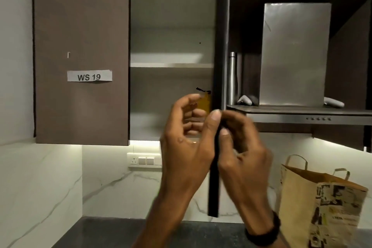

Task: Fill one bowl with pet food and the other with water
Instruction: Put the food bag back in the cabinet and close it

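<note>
a yellow packet (205, 101) with a black top stands in the lower compartment of the open cabinet (171, 65), just left of the dark door edge (221, 46). the left hand (185, 133) is raised in front of it, fingers apart and half curled; contact cannot be told. the right hand (243, 143) pinches the door edge between thumb and blurred fingers. a paper bag (302, 193) stands at right on the counter.

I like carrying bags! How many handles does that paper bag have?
2 on the paper bag: the left handle stands above its top edge, the right handle further along. None seems hidden.
</note>
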